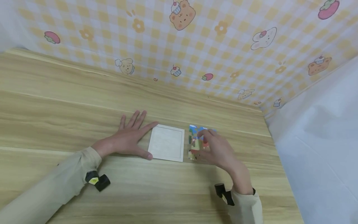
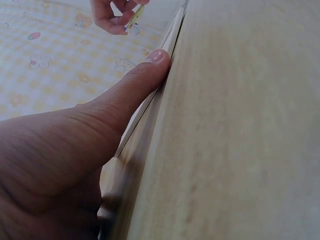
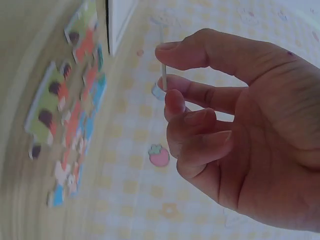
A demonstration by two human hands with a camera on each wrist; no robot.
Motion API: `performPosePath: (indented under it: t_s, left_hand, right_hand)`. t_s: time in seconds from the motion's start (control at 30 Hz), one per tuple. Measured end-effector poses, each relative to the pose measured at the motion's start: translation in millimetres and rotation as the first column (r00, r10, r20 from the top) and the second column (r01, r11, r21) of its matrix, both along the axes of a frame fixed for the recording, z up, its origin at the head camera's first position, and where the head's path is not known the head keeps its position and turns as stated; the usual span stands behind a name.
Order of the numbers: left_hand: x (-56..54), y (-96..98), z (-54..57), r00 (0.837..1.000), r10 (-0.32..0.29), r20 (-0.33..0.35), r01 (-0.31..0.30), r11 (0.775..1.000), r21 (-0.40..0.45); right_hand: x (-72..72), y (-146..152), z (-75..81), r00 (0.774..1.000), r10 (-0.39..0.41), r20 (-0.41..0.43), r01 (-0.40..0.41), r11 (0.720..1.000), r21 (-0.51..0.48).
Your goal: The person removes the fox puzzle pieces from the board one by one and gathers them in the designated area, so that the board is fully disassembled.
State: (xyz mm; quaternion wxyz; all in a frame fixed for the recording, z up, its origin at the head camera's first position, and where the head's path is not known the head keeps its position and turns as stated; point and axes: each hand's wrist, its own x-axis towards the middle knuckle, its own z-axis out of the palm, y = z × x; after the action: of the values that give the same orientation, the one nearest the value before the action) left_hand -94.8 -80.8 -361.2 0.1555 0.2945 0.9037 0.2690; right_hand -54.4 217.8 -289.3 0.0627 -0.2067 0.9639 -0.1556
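My left hand (image 1: 127, 140) lies spread on the table, its thumb and index fingertip touching the left side of a square, pale, shallow puzzle tray (image 1: 166, 143). In the left wrist view, the thumb (image 2: 135, 82) presses along the tray's edge. Just right of the tray, my right hand (image 1: 221, 151) pinches a puzzle piece (image 3: 163, 62) between thumb and fingers, raised above the table. The piece appears edge-on in the right wrist view. Beneath that hand lie several colourful puzzle pieces (image 1: 193, 129), partly joined and partly hidden by it.
The wood-grain table (image 1: 70, 118) runs back to a yellow checked cloth (image 1: 153, 46) with cartoon prints. A white surface (image 1: 321, 149) borders the table on the right. Each sleeve end carries a small black device (image 1: 102, 182).
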Motion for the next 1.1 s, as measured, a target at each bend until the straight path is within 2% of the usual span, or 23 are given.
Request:
performPosePath:
  t_s: [0.23,0.4,0.53,0.7,1.1]
  left_hand:
    - [0.0,0.4,0.0,1.000,-0.004,0.002,0.004,1.000,0.002]
    - [-1.4,2.6,-0.6,1.000,-0.011,-0.006,0.011,1.000,-0.003]
    - [-1.6,2.5,0.4,1.000,-0.008,-0.007,0.008,1.000,-0.015]
    - [-1.2,1.8,1.0,1.000,-0.004,-0.003,0.004,1.000,-0.016]
    - [-0.8,-0.8,-0.6,1.000,-0.006,0.004,0.006,1.000,-0.005]
  right_hand:
    - [-4.0,24,14.7,0.998,-0.060,0.034,0.060,0.998,-0.001]
    - [-8.5,42,24.1,0.999,-0.048,0.003,0.048,0.998,0.043]
    - [-8.7,56,25.9,0.999,-0.034,0.027,0.032,0.997,0.076]
    - [-6.2,70,20.0,0.997,-0.023,0.067,0.017,0.996,0.092]
    - [-2.5,90,-8.2,0.984,0.017,0.178,-0.015,1.000,-0.014]
